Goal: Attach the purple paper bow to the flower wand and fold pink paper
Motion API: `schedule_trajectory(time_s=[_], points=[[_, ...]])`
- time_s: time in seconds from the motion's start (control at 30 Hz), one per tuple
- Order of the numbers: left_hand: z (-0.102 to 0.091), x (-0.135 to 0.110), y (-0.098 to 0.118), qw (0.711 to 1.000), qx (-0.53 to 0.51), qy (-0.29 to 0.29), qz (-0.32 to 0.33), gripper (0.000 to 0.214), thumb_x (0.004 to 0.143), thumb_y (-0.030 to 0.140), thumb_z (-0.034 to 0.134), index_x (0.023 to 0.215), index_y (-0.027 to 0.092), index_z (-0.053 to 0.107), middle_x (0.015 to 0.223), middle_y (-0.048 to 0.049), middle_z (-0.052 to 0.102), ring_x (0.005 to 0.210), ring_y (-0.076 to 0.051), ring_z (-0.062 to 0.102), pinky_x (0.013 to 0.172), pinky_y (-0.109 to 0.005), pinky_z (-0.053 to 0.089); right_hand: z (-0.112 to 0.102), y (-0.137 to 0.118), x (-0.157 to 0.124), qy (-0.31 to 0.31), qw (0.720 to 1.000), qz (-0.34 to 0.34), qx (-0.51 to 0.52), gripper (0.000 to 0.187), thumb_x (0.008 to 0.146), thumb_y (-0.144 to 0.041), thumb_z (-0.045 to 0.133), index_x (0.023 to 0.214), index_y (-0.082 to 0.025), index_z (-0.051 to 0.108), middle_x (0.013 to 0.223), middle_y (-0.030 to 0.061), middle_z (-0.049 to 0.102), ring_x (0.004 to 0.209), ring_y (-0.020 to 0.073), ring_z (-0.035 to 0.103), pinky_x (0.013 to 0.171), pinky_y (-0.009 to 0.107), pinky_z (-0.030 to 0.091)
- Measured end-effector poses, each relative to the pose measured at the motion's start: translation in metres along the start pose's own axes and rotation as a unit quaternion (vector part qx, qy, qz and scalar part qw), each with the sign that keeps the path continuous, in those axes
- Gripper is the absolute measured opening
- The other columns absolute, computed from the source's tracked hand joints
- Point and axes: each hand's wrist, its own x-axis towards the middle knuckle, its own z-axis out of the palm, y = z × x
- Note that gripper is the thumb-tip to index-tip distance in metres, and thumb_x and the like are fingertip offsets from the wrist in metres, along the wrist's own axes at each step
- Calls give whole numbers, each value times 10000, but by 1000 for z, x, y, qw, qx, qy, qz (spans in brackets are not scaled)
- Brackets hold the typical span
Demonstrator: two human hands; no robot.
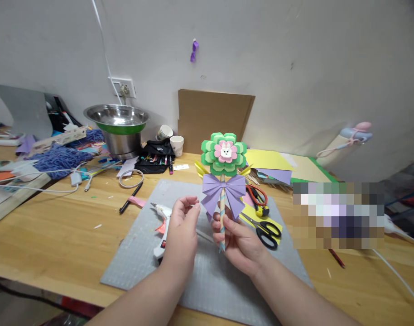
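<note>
My right hand (239,242) grips the lower stem of a paper flower (240,155) and holds it upright above the grey cutting mat (207,290). Green layered petals surround a pink ring with a small white animal face in its middle. Below the bloom, a purple paper bow (210,188) is fixed to the pale stem, which has a blue spiral stripe. My left hand (183,226) is just left of the bow, apart from it, fingers loosely curled and nothing visible in them. Partly behind that hand lies a white glue gun (162,210).
Black-handled scissors (268,234) and a yellow utility knife (262,211) lie right of the flower. A metal bowl (117,117), paper cups (177,146) and a black pen case (152,158) stand behind. Blue-purple shreds (59,158) and cables clutter the left. Coloured sheets (270,159) lie back right.
</note>
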Motion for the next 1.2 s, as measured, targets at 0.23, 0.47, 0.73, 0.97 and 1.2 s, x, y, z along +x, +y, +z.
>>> schedule_trajectory(time_s=[0.23, 0.47, 0.73, 0.97, 1.2], points=[[-2, -29, -27, 994, -15, -94, -46, 235, 672, 274, 715, 838, 180, 577, 825, -25, 605, 822, -190, 572, 755, -299, 443, -4, -2, 2, 8, 999, -24, -24, 221, 671, -181, 828, 848, -180, 695, 728, -16, 660, 668, 103, 610, 637, 214, 502], [-1, -30, -30, 978, -52, -179, -90, 255, 664, 345, 741, 829, 155, 700, 849, -77, 726, 852, -221, 641, 776, -305, 470, -1, -1, -1, -15, 996, -48, -78, 229, 645, -218, 842, 826, -195, 704, 744, -21, 665, 641, 105, 591, 546, 196, 461], [-7, -29, -32, 974, -76, -176, -121, 318, 608, 382, 792, 799, 129, 768, 701, -87, 745, 637, -183, 649, 639, -298, 514, 6, -6, -9, -64, 987, 13, -148, 277, 672, -271, 801, 920, -185, 710, 608, -21, 615, 437, 82, 444, 405, 198, 362], [-26, -21, -17, 991, -30, -98, -81, 185, 592, 286, 804, 717, 160, 750, 643, -21, 721, 599, -142, 622, 645, -260, 518, 3, -13, -3, -24, 979, -133, -155, 476, 687, -134, 612, 1141, -265, 665, 1299, 3, 608, 1255, 184, 447, 1029, 311, 325], [-45, -27, -20, 991, 70, -107, -44, 90, 635, 239, 762, 684, 169, 733, 657, -21, 719, 622, -161, 613, 605, -239, 476, 21, -21, -22, -42, 986, -148, -69, 188, 781, -316, 605, 894, -262, 744, 971, 20, 737, 955, 232, 608, 871, 368, 461]])
